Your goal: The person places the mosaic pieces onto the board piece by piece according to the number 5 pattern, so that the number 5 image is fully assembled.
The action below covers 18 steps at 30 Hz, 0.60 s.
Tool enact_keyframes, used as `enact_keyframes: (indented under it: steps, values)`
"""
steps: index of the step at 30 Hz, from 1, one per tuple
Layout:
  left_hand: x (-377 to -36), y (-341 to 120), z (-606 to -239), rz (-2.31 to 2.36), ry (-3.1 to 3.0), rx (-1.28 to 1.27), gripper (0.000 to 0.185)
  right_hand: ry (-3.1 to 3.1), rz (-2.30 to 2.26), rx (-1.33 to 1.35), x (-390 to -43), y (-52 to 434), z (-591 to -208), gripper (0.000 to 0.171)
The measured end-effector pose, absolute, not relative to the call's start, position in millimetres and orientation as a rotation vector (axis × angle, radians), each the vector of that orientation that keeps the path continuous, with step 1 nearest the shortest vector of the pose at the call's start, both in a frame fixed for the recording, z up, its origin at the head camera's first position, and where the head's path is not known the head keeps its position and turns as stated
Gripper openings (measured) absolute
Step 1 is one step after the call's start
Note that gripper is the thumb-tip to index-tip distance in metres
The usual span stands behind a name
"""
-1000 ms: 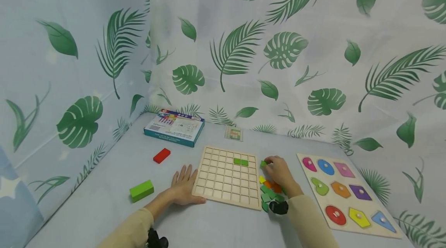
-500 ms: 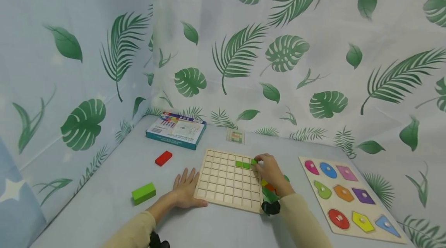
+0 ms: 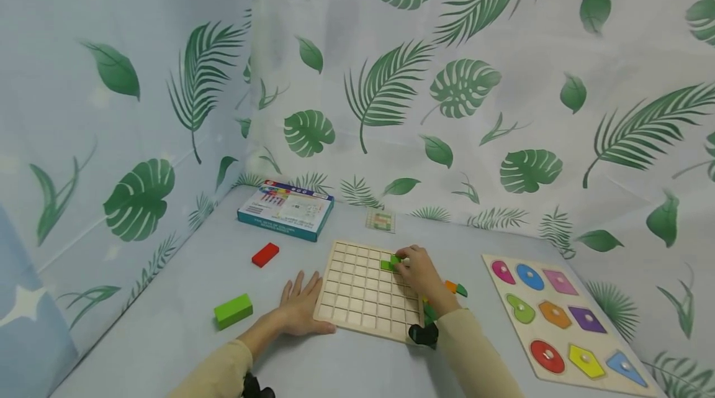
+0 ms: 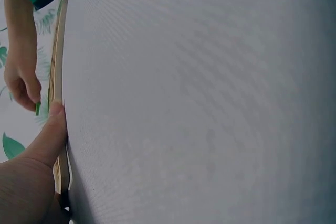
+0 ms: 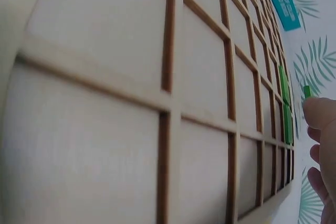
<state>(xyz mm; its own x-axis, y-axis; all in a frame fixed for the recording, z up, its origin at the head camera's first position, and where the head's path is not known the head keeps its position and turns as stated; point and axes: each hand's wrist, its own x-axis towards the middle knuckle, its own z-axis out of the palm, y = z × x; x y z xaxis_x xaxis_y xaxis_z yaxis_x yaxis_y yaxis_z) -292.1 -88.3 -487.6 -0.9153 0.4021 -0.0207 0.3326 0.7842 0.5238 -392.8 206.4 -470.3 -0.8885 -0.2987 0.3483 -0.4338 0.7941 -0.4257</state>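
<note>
1. Where the head view is cutting off at the bottom, both sleeves (image 3: 215,373) are running out of frame, and a dark wrist device (image 3: 422,334) is hiding part of the loose tiles (image 3: 454,289) beside the grid board (image 3: 357,298).
2. The left hand (image 3: 298,311) is lying flat on the table (image 3: 167,323), fingers straight and spread, holding nothing; its thumb is pressing against the board's near left edge, as the left wrist view is also showing (image 4: 50,135).
3. The right hand (image 3: 418,274) is reaching over the board's far right part, its fingers curled and pinching a green tile (image 3: 395,259) just above the cells, beside green tiles already sitting in the grid (image 3: 386,265); whether the pinched tile is touching the board is hard to tell.
4. In the right wrist view only fingertips (image 5: 320,116) are showing at the edge, with the tile (image 5: 306,92) as a thin sliver.
5. A green block (image 3: 233,310) and a red block (image 3: 265,254) are lying left of the board.
6. A shape puzzle (image 3: 564,317) is lying to the right, its corner cut off.
7. A box (image 3: 286,210) and a small card (image 3: 380,220), its print unreadable, are lying farthest back.
</note>
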Motion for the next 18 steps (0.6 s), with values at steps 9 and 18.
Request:
enact_keyframes:
  steps: [9, 18]
  values:
    - [-290, -88, -483, 0.792, 2.841, 0.59, 0.102, -2.714, 0.742, 0.576, -399, 190, -476, 0.019]
    - [-292, -89, -483, 0.76, 2.844, 0.562, 0.104, -2.754, 0.727, 0.601, -402, 172, -479, 0.02]
